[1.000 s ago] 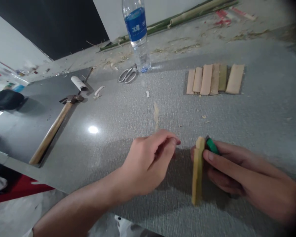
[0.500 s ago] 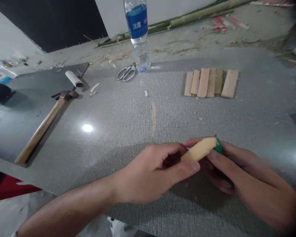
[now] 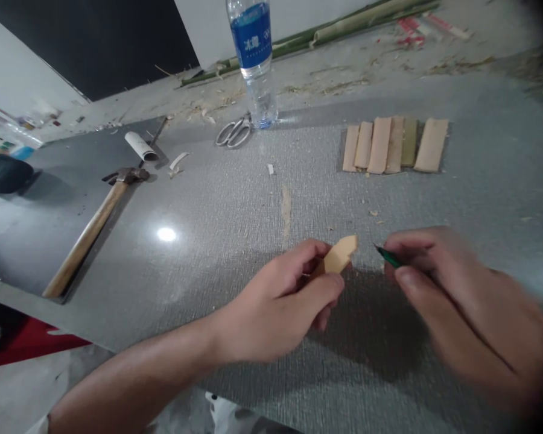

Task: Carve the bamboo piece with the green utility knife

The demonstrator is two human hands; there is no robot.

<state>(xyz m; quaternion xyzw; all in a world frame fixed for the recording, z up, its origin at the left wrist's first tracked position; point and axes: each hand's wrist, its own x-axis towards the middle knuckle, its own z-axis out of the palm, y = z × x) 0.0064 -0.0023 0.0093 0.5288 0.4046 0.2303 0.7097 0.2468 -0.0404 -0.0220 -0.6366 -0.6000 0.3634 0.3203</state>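
Observation:
My left hand [image 3: 280, 301] is closed around a pale strip of bamboo [image 3: 341, 255], gripped between thumb and fingers. The strip's free end points up and right, with a notch cut in its edge. To its right, my right hand [image 3: 438, 289] holds a small green-handled carving knife [image 3: 389, 257]; a thin dark tip sticks out toward the strip, apart from it, and my fingers hide the rest. Beyond my hands lies a row of several flat bamboo pieces [image 3: 381, 144], one of them greenish.
A claw hammer [image 3: 93, 232] rests at the left, near a white paper roll [image 3: 141, 146]. Grey-handled scissors [image 3: 233, 132] lie beside an upright water bottle [image 3: 253, 72]. Bamboo poles [image 3: 344, 29] and shavings are along the back, on the grey textured table [image 3: 217, 223] and beyond.
My right hand has drawn away to the right with the knife, uncovering its tip. My left hand with the bamboo strip has shifted slightly left, and the strip's notched end now shows.

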